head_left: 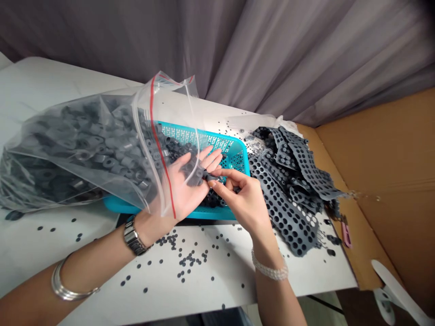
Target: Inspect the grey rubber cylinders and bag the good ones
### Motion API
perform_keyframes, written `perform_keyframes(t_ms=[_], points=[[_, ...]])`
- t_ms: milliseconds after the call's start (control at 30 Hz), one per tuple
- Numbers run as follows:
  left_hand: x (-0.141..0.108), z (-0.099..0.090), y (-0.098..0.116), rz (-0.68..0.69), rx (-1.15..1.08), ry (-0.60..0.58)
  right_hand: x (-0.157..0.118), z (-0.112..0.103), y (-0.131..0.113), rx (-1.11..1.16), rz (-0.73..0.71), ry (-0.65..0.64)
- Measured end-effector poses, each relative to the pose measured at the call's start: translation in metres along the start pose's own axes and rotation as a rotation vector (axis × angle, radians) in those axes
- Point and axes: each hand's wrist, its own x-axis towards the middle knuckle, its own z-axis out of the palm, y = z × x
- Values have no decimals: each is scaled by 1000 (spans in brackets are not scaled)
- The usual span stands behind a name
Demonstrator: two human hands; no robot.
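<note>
A clear zip bag (pixel 171 192) with a red stripe lies on its side, full of grey ring-shaped rubber pieces (pixel 108 160). Its mouth reaches over a turquoise basket (pixel 246 158) that holds more dark pieces. My left hand (pixel 186 190) is palm up over the basket, fingers stretched out, partly seen through the bag's clear plastic. A few grey pieces show by its palm. With thumb and forefinger, my right hand (pixel 246 197) pinches a small dark rubber piece (pixel 211 177) right beside the left fingers. The pinched piece is partly hidden.
Perforated dark rubber sheets (pixel 288 203) are heaped right of the basket. Small black discs (pixel 192 259) are scattered over the white table (pixel 163 294). A pink-handled tool (pixel 345 233) lies at the right, near a cardboard panel (pixel 384 181). A grey curtain (pixel 272 50) hangs behind.
</note>
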Motion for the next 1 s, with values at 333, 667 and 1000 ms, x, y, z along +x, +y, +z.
perform_keyframes(t_ms=[333, 667, 1000], points=[[-2, 0, 0, -11, -9, -40, -1, -1, 2, 56, -28, -62], [-2, 1, 0, -33, -47, -45, 8, -20, 1, 917, 255, -151], [-1, 0, 0, -38, -10, -57, 7, 3, 11, 530, 88, -46]])
